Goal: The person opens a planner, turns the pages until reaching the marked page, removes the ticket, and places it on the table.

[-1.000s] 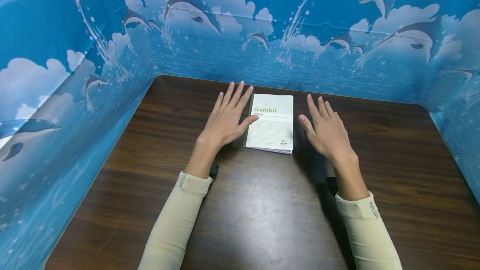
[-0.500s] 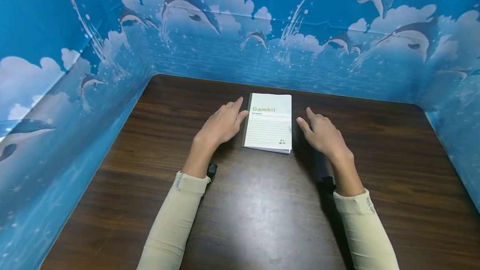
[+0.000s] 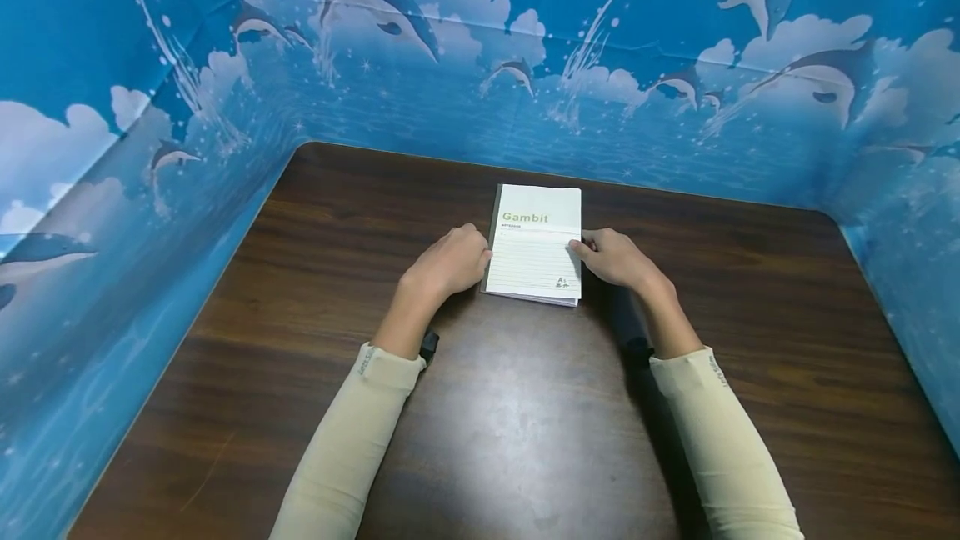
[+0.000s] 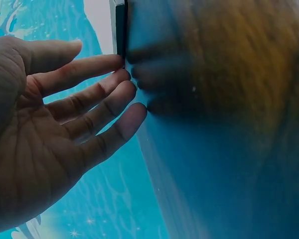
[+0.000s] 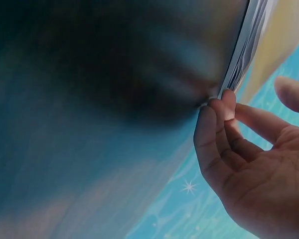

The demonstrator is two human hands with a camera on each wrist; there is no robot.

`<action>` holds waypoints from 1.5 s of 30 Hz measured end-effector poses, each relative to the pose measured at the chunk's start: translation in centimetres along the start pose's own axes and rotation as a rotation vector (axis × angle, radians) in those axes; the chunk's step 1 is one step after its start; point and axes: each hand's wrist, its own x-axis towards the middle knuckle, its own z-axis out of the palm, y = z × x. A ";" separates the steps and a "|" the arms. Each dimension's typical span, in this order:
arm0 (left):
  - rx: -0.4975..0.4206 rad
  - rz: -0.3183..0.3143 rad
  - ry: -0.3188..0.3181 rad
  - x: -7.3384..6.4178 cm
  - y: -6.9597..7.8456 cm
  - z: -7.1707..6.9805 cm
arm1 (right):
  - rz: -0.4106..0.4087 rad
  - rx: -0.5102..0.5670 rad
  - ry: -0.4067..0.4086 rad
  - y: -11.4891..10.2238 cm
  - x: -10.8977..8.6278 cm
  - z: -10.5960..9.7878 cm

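Observation:
A white notebook (image 3: 532, 252) marked "Gambit", with a dark spine strip, lies flat on the dark wooden table (image 3: 480, 407). My left hand (image 3: 450, 260) is beside its spine. In the left wrist view the left fingers (image 4: 102, 97) reach to the table by the spine edge (image 4: 119, 30), and the thumb stays apart from the notebook. On the opposite side my right hand (image 3: 621, 258) is at the page edge, its thumb over the cover in the head view. The right wrist view has the right fingertips touching the page edges (image 5: 241, 59), with the thumb held off.
A blue dolphin-print cloth (image 3: 450, 115) stands along the back and sides of the table. Both forearms wear pale sleeves (image 3: 341, 448), with a dark strap at the wrist. A bright glare lies on the table before the notebook.
Both hands have come down from spread fingers above the table to the notebook's two long sides. The right hand has moved left to its edge. The notebook stays in place.

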 end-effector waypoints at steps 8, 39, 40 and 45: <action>0.030 0.020 0.021 0.0 0.2 0.0 | -0.016 -0.035 0.081 -0.7 0.0 0.3; -0.191 -0.197 0.018 -1.9 -4.9 -3.2 | 0.015 0.282 0.284 -10.5 1.4 -4.1; -0.199 -0.206 0.018 -1.9 -5.1 -3.3 | 0.004 0.278 0.269 -11.0 1.6 -4.1; -0.224 -0.232 0.028 -2.3 -6.1 -3.8 | -0.029 0.251 0.219 -13.4 2.6 -3.9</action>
